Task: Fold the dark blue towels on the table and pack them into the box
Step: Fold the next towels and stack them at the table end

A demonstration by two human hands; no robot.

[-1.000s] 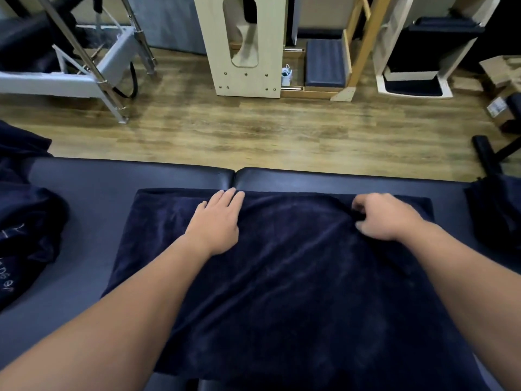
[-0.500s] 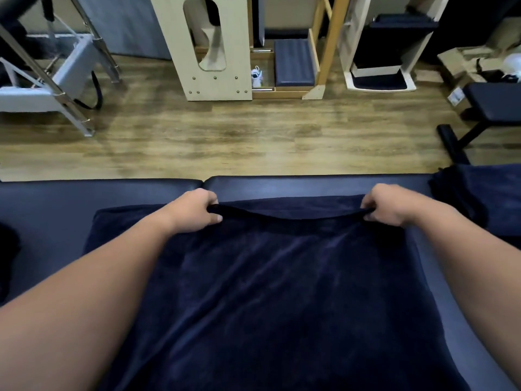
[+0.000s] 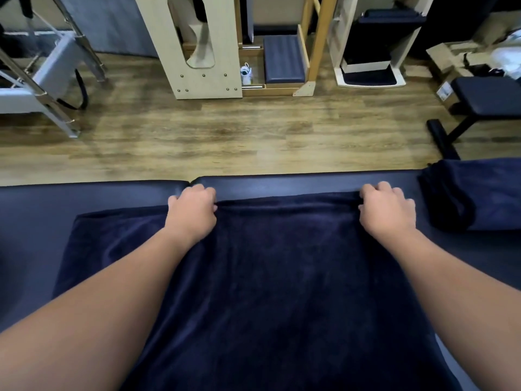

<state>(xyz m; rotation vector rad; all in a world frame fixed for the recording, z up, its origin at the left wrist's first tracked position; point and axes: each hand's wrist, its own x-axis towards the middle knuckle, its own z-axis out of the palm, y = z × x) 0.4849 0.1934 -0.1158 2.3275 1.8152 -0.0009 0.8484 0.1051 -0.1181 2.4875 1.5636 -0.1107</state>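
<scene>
We have one dark blue towel [image 3: 282, 277] spread across the table [image 3: 84, 198], and our left hand [image 3: 191, 213] and right hand [image 3: 387, 208] each grip its twelve-o'clock edge with curled fingers. Folding looks barely begun. Another dark cloth bundle [image 3: 476, 193] waits at three o'clock; no box is visible.

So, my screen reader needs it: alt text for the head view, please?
Both hands, left hand and right hand, grip the far edge of a dark blue towel spread on a black padded table; another dark towel lies at right.
</scene>
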